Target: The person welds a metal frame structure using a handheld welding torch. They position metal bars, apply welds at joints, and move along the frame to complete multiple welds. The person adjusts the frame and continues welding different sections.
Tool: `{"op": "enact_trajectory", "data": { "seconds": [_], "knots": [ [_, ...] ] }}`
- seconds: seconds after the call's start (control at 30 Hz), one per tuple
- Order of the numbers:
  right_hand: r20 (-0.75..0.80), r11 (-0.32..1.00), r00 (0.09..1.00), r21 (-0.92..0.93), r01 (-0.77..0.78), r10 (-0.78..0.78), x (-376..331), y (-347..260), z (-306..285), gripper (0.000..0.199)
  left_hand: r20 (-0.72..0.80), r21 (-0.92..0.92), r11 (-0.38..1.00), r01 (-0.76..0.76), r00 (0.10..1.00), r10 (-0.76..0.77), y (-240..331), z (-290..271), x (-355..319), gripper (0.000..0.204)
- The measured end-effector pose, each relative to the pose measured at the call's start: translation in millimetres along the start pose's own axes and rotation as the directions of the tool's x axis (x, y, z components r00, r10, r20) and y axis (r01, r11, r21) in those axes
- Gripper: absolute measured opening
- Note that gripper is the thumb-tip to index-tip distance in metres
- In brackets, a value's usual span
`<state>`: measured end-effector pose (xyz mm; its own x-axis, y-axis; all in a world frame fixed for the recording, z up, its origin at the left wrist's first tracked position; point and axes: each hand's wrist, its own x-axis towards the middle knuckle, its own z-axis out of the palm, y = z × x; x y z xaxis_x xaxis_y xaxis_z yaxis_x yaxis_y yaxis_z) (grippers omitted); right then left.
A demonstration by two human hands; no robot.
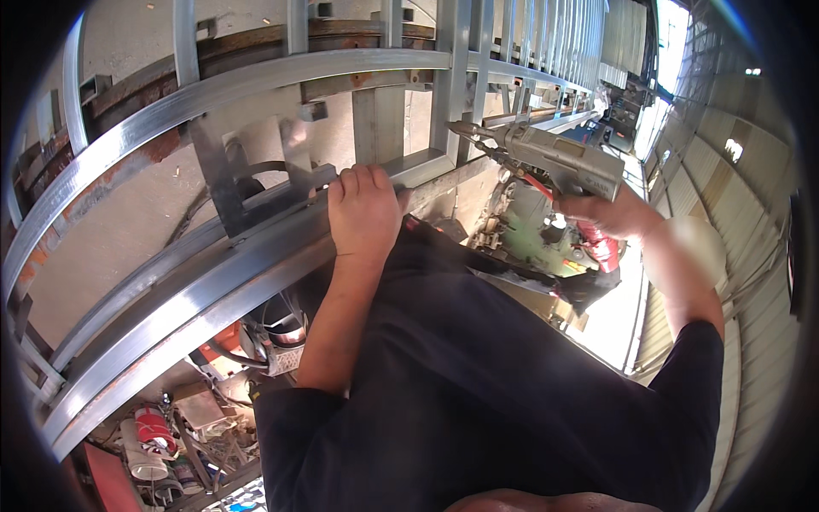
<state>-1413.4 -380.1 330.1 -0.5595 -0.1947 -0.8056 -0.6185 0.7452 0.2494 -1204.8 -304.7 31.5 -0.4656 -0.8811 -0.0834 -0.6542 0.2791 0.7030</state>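
My left hand (365, 209) is closed over a shiny square metal tube (192, 303) of a large frame, its fingers curled across the top near the corner. My right hand (610, 213) grips a grey handheld welding gun (559, 158), held level with its narrow nozzle pointing left. The nozzle tip is at or very near an upright tube (452, 98) by the frame's corner; whether it touches, I cannot tell. A thin feed tube with a red section runs under the gun's barrel. No spark or glow shows at the tip.
Rusty beams (153, 85) lie beneath the frame. More upright bars (546, 38) continue at the far right. Below left sit a red can (155, 427), a pale bucket (143, 461) and scrap. Corrugated sheeting (751, 282) stands along the right side.
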Motion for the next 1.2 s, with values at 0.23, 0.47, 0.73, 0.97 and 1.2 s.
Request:
{"op": "enact_trajectory", "data": {
  "seconds": [0.23,0.47,0.73,0.97,1.2],
  "knots": [
    [-0.021,0.913,0.953,0.28,0.296,-0.302,2.6,87.5,41.7,0.052,-0.024,0.071,0.997,-0.014,1.0,0.016,7.2,0.0,0.6,0.053],
    [-0.08,0.717,0.806,0.41,0.563,-0.587,54.6,175.6,80.5,0.078,-0.062,0.208,0.978,-0.001,0.998,0.015,19.7,-2.6,0.0,0.047],
    [-0.167,0.449,0.625,0.559,0.697,-0.763,113.9,235.5,127.5,0.077,-0.247,0.022,0.998,-0.062,0.967,0.066,88.0,49.2,-34.7,0.04],
    [-0.173,0.407,0.557,0.517,0.754,-0.812,149.6,252.2,134.9,0.077,0.066,-0.483,0.87,0.102,0.995,-0.08,172.5,106.3,-54.1,0.057],
    [-0.167,0.389,0.536,0.518,0.762,-0.827,161.4,253.1,132.8,0.08,0.243,-0.716,0.589,0.375,0.925,-0.293,178.7,127.6,-60.0,0.066]
  ]
}}
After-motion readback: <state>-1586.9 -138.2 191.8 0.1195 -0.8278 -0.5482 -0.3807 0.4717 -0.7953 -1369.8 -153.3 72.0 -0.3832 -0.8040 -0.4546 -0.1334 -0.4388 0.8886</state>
